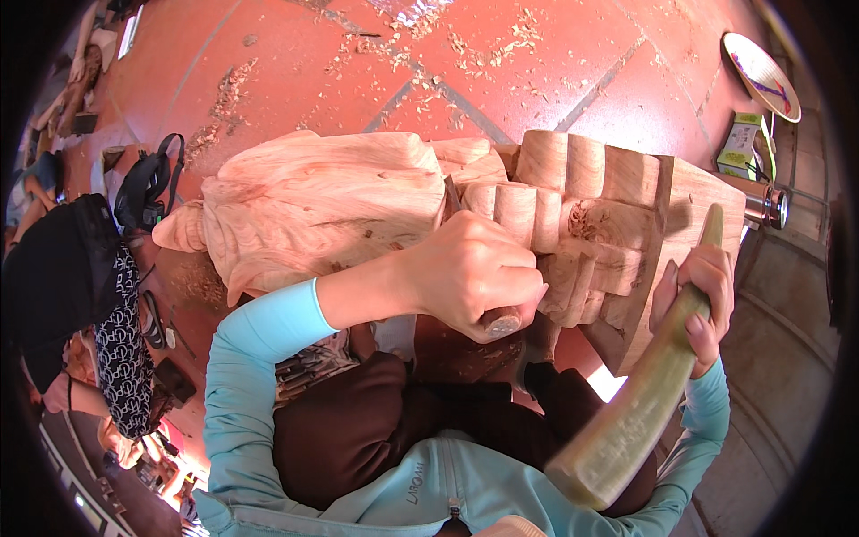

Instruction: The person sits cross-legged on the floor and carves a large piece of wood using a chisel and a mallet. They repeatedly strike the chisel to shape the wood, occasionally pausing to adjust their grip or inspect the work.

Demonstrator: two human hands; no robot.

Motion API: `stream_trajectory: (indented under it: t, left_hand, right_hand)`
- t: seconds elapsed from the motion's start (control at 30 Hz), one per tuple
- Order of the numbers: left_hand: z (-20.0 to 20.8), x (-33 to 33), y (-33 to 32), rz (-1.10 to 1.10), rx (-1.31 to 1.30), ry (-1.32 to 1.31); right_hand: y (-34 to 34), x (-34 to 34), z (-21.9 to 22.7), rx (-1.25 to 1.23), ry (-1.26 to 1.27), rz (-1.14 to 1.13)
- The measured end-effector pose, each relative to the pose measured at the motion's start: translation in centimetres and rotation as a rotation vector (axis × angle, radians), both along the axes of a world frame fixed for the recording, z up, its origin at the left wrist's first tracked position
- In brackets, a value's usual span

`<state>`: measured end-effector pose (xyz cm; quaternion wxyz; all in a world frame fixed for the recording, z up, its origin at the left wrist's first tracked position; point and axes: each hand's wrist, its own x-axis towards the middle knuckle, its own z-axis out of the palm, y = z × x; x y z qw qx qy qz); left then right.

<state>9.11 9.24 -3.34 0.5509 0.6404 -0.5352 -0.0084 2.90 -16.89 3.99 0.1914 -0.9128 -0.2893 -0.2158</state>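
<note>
A large pale wooden carving (pixel 322 206) lies on its side across the space before me, with smooth draped folds on the left and stepped, rounded blocks on the right. My left hand (pixel 479 273) is closed round a chisel (pixel 502 323); the butt of its wooden handle sticks out toward me, and its blade meets the carving near the middle. My right hand (pixel 702 300) grips the narrow end of a curved, greenish, club-like mallet (pixel 626 421). Its thick end hangs down toward my lap, apart from the chisel.
Wood shavings (pixel 492 49) litter the red tiled floor (pixel 295 45). Beside my lap lies a bundle of tools (pixel 313 369). To the right are a green-and-white box (pixel 744 148), a metal flask (pixel 769 208) and a round woven tray (pixel 761 76). A black bag (pixel 152 188) and a person in dark clothes (pixel 58 277) are at left.
</note>
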Motion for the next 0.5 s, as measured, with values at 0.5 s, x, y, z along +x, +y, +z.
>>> stream_trajectory:
  t: [0.5]
  left_hand:
    - [-0.3,0.6,-0.8,0.097,0.022,0.050]
  right_hand:
    - [-0.6,1.6,0.0,-0.042,0.010,0.038]
